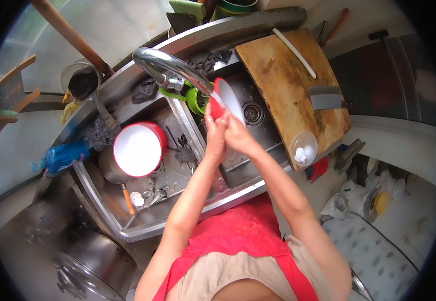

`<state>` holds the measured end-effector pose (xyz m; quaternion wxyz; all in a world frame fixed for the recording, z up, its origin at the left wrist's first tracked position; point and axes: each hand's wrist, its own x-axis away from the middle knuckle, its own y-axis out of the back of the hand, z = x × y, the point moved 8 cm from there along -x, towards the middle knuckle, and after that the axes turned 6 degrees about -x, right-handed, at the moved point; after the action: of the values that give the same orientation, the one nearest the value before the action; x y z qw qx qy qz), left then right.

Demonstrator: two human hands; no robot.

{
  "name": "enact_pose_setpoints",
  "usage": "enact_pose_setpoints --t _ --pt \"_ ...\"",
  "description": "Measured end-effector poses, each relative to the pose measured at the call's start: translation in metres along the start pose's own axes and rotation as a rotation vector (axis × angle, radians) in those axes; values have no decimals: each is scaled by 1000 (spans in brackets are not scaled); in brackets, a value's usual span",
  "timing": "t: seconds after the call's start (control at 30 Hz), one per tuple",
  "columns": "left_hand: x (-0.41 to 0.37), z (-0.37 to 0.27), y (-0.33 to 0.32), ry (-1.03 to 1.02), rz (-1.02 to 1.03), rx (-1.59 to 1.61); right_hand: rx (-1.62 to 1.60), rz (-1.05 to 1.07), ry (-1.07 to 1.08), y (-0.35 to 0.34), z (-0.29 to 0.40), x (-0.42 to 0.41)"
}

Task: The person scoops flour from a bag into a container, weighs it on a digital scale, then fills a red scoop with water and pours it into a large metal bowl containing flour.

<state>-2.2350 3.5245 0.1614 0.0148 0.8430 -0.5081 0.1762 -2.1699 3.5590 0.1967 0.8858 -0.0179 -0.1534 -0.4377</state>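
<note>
Under the curved metal faucet (pixel 178 67), water runs down onto a bowl (pixel 231 98) that is red outside and white inside. It is tilted on its side over the right sink basin. My left hand (pixel 216 131) has its fingers up against the bowl's red outer side, and my right hand (pixel 237 133) is close beside it, touching it. The hands overlap, so the exact hold of each is hard to see. Behind the bowl is a green plastic item (pixel 195 101). In the left basin, a stack of red-and-white bowls (pixel 138 150) rests on a metal bowl.
A wooden cutting board (pixel 278 75) lies over the right basin's far side, bearing a white rod (pixel 294 52), a cleaver (pixel 325 98) and a clear cup (pixel 303 149). A blue detergent bottle (pixel 66 156) lies at the left rim. Utensils (pixel 154 199) lie in the left basin.
</note>
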Motion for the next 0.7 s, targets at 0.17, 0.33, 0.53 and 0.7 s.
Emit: enact_pose_setpoints --t 0.17,0.33,0.53,0.7 --pt "-3 5 33 439 181 605 1150 237 452 -19 -26 36" --pt "22 64 42 289 -58 510 628 -144 560 -35 12 36" --pt "7 21 50 394 101 488 1081 23 657 3 -22 44" --pt "21 72 43 377 -33 540 734 -108 612 -35 17 51"
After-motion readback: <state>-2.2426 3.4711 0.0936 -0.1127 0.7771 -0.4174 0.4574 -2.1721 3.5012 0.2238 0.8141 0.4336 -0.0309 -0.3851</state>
